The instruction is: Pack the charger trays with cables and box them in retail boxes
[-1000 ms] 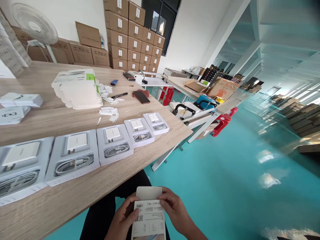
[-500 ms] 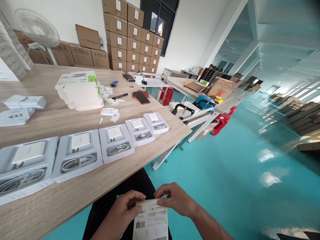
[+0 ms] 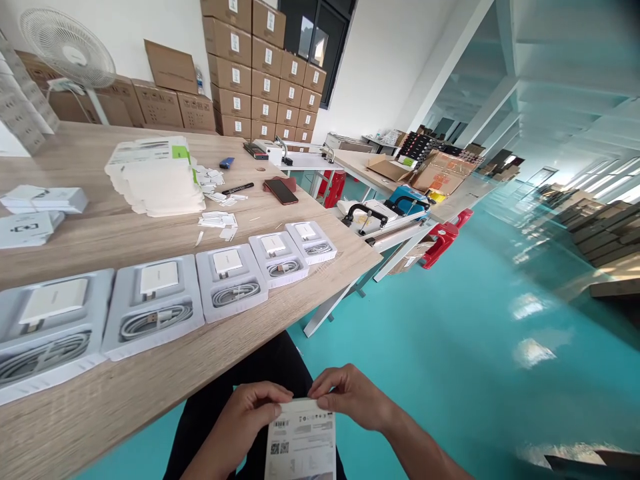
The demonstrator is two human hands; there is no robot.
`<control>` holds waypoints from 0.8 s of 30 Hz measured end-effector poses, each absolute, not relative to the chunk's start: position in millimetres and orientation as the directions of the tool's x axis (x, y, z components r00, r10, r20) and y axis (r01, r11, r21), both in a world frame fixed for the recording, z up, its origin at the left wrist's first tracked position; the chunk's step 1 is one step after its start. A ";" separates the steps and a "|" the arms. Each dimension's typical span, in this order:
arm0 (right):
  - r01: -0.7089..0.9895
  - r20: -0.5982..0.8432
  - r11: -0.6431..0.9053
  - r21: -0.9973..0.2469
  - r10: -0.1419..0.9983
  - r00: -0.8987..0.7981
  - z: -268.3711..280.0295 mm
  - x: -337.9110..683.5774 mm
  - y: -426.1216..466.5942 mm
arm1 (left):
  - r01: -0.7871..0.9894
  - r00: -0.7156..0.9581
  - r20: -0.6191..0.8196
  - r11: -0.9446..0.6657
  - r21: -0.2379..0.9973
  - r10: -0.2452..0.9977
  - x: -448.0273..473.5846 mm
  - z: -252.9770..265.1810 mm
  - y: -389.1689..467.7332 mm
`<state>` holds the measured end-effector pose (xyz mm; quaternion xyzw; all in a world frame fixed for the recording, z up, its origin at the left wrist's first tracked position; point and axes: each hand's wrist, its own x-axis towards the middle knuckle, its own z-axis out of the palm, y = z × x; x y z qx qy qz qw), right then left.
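Note:
A white printed box (image 3: 301, 443) with small text and QR codes lies over my lap, below the table's edge. My left hand (image 3: 253, 413) pinches its upper left corner between thumb and fingers. At the upper right corner, my right hand (image 3: 347, 398) grips the same end, fingertips close to those of the left. The box's lower end runs out of the picture. On the table beside me, a row of white trays (image 3: 153, 303) each holds a white charger (image 3: 159, 275) and a coiled grey cable (image 3: 155, 321).
A stack of flat white cartons (image 3: 155, 177) stands on the wooden table (image 3: 295, 310), with paper slips (image 3: 219, 220), a marker (image 3: 238, 189) and a phone (image 3: 281, 191) nearby. Behind are a fan (image 3: 67, 48) and stacked brown boxes (image 3: 231, 73). Red stools (image 3: 440, 245) stand to the right.
My left fingers have shifted slightly up and right along the box's top edge, uncovering a printed barcode. The right hand keeps nearly the same hold. The view has moved a little.

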<state>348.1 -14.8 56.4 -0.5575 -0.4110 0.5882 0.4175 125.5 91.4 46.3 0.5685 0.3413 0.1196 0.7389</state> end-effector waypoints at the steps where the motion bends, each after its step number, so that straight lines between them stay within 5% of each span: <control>1: -0.030 -0.307 -0.308 -0.951 0.951 -0.033 56.0 348.9 -14.9 | 0.214 0.741 -0.364 0.315 0.925 0.565 125.6 46.0 91.4; 18: -0.027 -0.309 -0.314 -0.949 0.945 -0.110 59.3 353.6 -30.7 | 0.173 0.799 -0.365 0.399 0.901 0.478 109.4 29.6 77.7; 24: 0.099 -0.275 -0.262 -0.960 0.948 -0.162 75.2 348.2 -49.3 | 0.231 0.789 -0.443 0.462 0.856 0.426 103.6 24.0 70.2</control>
